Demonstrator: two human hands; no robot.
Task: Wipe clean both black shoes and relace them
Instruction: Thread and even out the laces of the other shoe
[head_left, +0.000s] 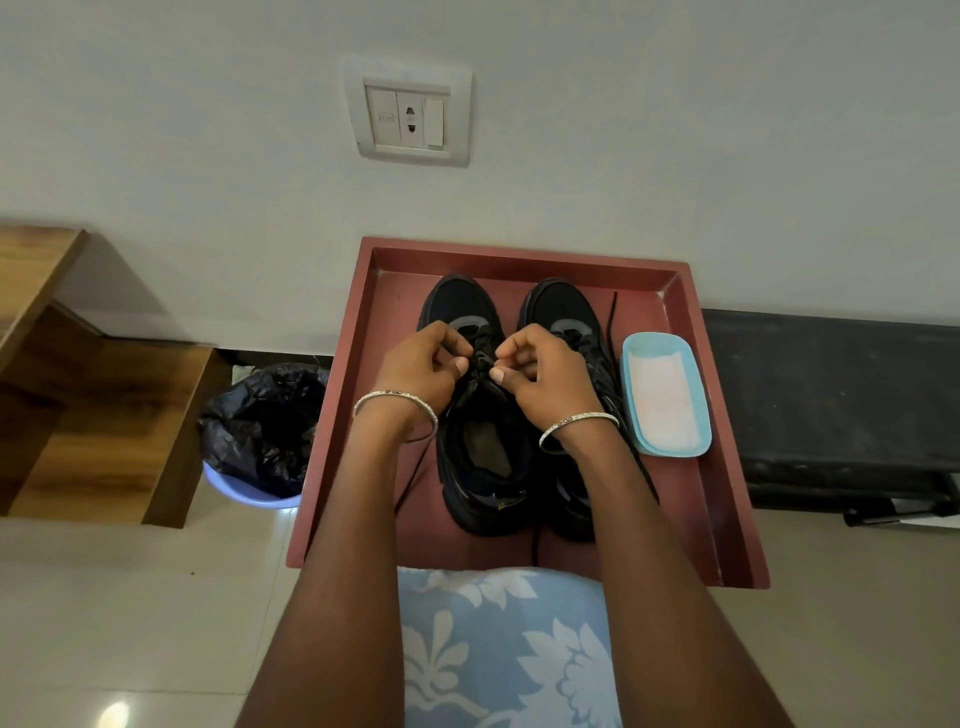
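Two black shoes stand side by side, toes toward the wall, in a red tray (727, 467). Over the left shoe (480, 467), my left hand (421, 366) and my right hand (540, 371) meet above its tongue, each pinching the black lace (480, 361) between thumb and fingers. A loose end of that lace (410, 483) trails down beside my left forearm. The right shoe (563, 306) is partly hidden under my right wrist, and a loose black lace (612, 317) lies next to it.
A light blue dish (698, 384) holding a white wipe sits in the tray right of the shoes. A bin lined with a black bag (265, 431) stands left of the tray. Wooden steps (88, 415) are at far left, a black bench (831, 395) at right.
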